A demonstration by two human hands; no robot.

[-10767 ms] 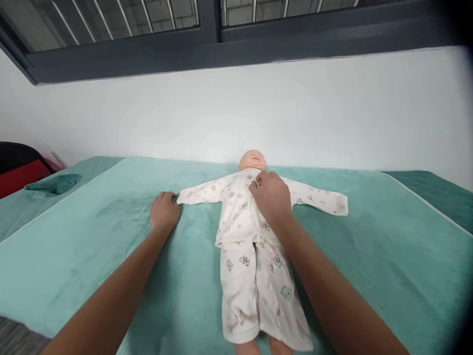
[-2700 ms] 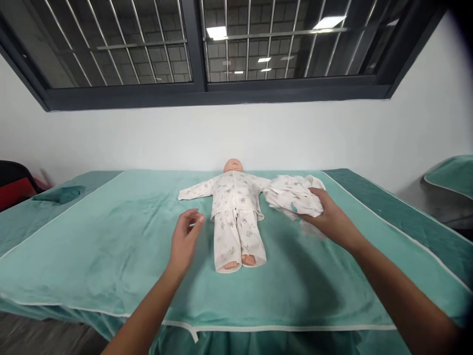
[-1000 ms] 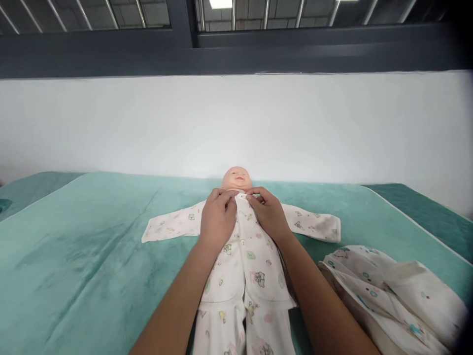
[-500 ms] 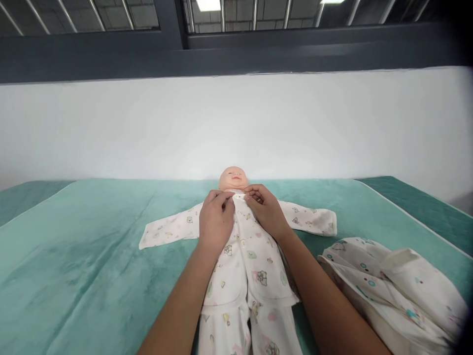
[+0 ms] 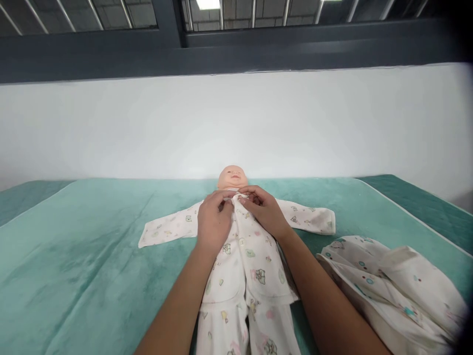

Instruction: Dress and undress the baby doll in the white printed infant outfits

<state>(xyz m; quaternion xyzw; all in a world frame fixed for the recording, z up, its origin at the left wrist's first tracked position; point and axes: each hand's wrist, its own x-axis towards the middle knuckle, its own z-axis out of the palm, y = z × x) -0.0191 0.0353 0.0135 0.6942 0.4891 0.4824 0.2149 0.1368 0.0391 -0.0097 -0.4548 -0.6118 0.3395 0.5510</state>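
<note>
A baby doll [image 5: 232,176] lies on its back, wearing a white printed baby jacket [image 5: 254,256] with its sleeves spread sideways. Matching printed trousers [image 5: 271,328] cover its legs. At the jacket's neckline, my left hand [image 5: 216,214] pinches the left front edge. My right hand [image 5: 264,209] has its thumb and fingers closed on the other side of the collar opening, close to the left fingertips. Fingers partly cover the top fastening. Lower on the jacket front, a small round button [image 5: 242,242] shows.
A crumpled white printed cloth [image 5: 391,286] lies to the right on the green bed cover [image 5: 92,276]. Beyond the bed stands a white wall [image 5: 236,118], with a dark-framed barred window [image 5: 236,56] above.
My right hand has shifted slightly left, bringing its fingertips closer to my left hand at the collar. Both hands stay on the jacket.
</note>
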